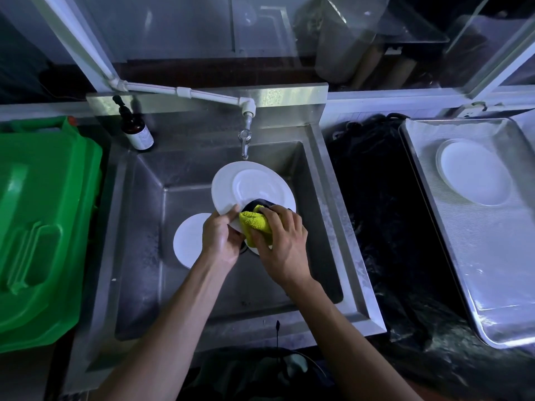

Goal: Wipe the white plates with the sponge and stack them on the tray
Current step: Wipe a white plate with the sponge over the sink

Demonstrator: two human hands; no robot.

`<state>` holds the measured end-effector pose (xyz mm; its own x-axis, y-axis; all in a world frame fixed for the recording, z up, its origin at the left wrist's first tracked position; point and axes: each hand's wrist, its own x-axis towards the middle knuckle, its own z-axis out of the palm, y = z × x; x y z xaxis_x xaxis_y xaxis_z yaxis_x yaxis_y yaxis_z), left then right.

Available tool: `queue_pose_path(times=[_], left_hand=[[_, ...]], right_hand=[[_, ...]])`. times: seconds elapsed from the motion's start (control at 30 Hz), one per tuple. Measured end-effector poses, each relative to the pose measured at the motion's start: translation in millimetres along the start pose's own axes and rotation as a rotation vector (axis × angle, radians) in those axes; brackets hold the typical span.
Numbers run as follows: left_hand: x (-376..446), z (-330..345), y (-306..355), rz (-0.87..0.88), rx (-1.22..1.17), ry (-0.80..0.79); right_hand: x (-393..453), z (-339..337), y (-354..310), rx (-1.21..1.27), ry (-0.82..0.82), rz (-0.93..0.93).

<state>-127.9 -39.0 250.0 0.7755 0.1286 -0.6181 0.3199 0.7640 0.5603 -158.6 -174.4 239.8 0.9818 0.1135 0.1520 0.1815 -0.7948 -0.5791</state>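
Wiping: plate [252,189] tilted over sink [327,175]
Left hand [221,241]: pinched rim, steadying plate
Right hand [282,244]: curled round sponge [256,225], pressed against plate
Tray [434,198]: one plate stacked [474,176]

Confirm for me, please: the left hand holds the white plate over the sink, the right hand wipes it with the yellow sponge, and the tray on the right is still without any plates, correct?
Not quite. The head view shows the tray already holds one white plate. The rest stands: the left hand holds the plate over the sink, and the right hand wipes it with the yellow sponge.
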Motion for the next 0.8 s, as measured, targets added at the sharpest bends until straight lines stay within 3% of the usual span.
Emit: queue_pose_path(times=[0.43, 0.8], left_hand=[[7, -18, 6, -0.018, 0.119, -0.145], [6, -39, 9, -0.052, 0.338, -0.267]], right_hand=[[24, -9, 21, 0.194, 0.038, 0.237], [65, -19, 43, 0.306, -0.029, 0.31]])
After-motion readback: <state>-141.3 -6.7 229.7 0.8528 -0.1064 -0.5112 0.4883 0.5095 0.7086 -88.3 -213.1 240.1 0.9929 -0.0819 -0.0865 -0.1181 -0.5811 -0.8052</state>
